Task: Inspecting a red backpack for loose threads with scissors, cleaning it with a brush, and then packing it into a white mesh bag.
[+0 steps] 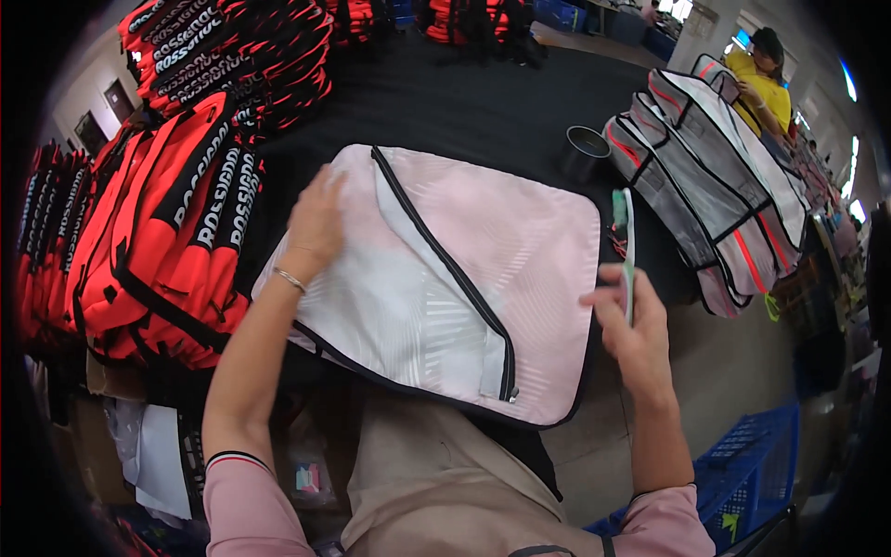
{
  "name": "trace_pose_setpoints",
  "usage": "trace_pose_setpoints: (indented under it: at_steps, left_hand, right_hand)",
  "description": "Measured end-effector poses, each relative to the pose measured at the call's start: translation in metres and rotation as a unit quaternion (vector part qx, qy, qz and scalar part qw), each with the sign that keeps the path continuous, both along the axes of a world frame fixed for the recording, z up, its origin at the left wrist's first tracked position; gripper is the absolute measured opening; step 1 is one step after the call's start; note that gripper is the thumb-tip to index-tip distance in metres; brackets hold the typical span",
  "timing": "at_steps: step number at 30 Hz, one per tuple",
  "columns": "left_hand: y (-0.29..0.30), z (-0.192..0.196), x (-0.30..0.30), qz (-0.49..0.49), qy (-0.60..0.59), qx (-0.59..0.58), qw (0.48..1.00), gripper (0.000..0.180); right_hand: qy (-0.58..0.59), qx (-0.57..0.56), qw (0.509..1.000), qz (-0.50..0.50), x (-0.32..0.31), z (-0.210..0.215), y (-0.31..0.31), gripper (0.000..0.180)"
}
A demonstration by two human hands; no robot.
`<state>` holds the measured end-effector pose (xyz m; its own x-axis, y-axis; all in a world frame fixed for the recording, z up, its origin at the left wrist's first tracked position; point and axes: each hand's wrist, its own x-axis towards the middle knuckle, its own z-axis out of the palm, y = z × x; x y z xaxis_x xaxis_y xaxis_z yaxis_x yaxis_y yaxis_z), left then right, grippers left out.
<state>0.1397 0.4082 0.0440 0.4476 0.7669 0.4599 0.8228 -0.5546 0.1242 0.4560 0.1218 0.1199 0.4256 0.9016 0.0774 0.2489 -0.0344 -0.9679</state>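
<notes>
A pale pink and white bag panel (548, 251) with black edging lies flat before me, and a black zipper (444, 265) crosses it at a slant. My left hand (318, 221) rests on its left upper edge, fingers stretched out and partly turned from view. Just off the panel's right edge, my right hand (634, 320) is closed round a toothbrush (629, 243). The brush stands upright with its green-tinged bristles at the top. Past the panel's far right corner is a dark round tin (585, 153), nearest to the brush.
Red and black bags (153, 241) are piled at the left, with another tall stack (232, 60) behind them. Grey bags with black edging (710, 176) lie stacked at the right. A person in yellow (761, 88) is beyond them. A blue crate (752, 469) sits low at the right.
</notes>
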Motion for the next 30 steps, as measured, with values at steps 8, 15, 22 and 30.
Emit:
trace_pose_setpoints:
  at_steps: [8, 15, 22, 30]
  left_hand:
    - [-0.026, 0.017, 0.086, -0.204, 0.257, -0.087, 0.941, 0.036]
    - [0.020, 0.005, 0.037, -0.089, 0.140, -0.001, 0.986, 0.032]
    - [0.042, -0.013, 0.000, -0.113, 0.175, -0.183, 0.961, 0.076]
    - [0.037, -0.013, 0.002, -0.117, 0.017, -0.092, 0.989, 0.044]
  right_hand:
    - [-0.120, 0.007, 0.983, 0.139, -0.004, -0.076, 0.100, 0.034]
    - [-0.094, -0.110, 0.977, 0.159, -0.002, -0.099, 0.089, 0.034]
    - [-0.024, -0.176, 0.965, 0.193, 0.007, -0.109, 0.081, 0.034]
    - [-0.066, -0.069, 0.978, 0.187, -0.064, -0.071, 0.129, 0.033]
